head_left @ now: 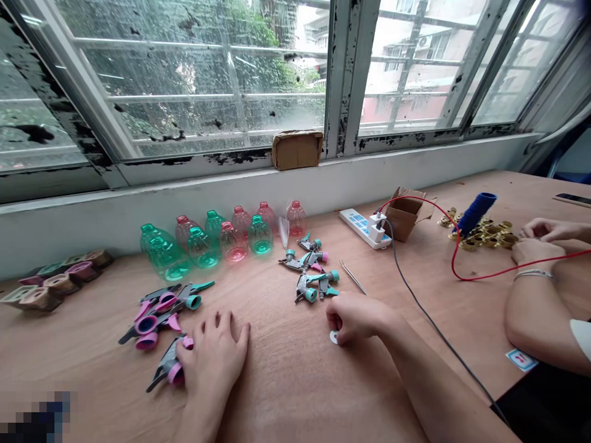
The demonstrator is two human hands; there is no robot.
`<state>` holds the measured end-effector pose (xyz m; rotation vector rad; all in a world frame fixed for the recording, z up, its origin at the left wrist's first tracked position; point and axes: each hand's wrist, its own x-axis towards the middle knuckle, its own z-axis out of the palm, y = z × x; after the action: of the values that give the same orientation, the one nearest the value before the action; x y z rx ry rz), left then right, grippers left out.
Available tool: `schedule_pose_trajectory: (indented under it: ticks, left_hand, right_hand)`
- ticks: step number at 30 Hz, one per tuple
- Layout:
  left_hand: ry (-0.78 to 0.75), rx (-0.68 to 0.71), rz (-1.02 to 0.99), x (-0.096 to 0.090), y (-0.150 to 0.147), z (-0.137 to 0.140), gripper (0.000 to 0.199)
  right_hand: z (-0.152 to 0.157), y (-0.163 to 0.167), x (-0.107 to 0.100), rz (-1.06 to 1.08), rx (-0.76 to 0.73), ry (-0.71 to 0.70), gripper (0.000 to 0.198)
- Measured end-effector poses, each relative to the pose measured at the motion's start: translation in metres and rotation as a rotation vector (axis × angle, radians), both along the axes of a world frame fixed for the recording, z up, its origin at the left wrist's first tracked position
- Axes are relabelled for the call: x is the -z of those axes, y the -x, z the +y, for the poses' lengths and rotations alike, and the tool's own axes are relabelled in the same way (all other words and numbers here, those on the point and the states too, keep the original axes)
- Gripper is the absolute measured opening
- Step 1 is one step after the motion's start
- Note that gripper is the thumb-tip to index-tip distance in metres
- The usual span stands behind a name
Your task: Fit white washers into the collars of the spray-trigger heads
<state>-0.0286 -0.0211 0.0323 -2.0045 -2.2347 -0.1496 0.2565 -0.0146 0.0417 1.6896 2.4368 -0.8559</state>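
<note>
My left hand (217, 354) rests palm down on the table with its fingers spread. Against its outer side lies a grey and pink spray trigger head (168, 363), partly covered by the hand. My right hand (353, 317) is curled into a pinch at the table surface, closed on a small white disc (333, 337); the fingers hide part of the disc. Just beyond the right hand are several grey trigger heads with teal and pink collars (307, 289) and metal tweezers (353, 278). Another pile of pink and grey trigger heads (157, 314) sits beyond my left hand.
Clear green and red bottles (203, 249) stand along the wall. Small containers (58, 280) line the far left. To the right are a power strip (364, 229), a cardboard box (402, 215), a red cable (455, 258), brass parts (489, 234) and another person's hands (540, 246).
</note>
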Motion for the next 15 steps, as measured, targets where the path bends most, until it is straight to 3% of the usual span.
schedule_pose_trajectory:
  ticks: [5,11,15]
  left_hand:
    - [-0.044,0.134,-0.027,0.012,-0.012,-0.005,0.040]
    - [-0.207,0.468,-0.162,0.018,-0.013,-0.003,0.041]
    - [-0.215,0.345,-0.167,0.018,-0.005,0.005,0.043]
  right_hand:
    - [0.001,0.004,0.004,0.007,-0.060,0.005,0.016]
    - [0.000,0.008,0.003,0.011,-0.123,-0.011,0.015]
    - [0.000,0.010,0.004,0.019,-0.160,-0.034,0.016]
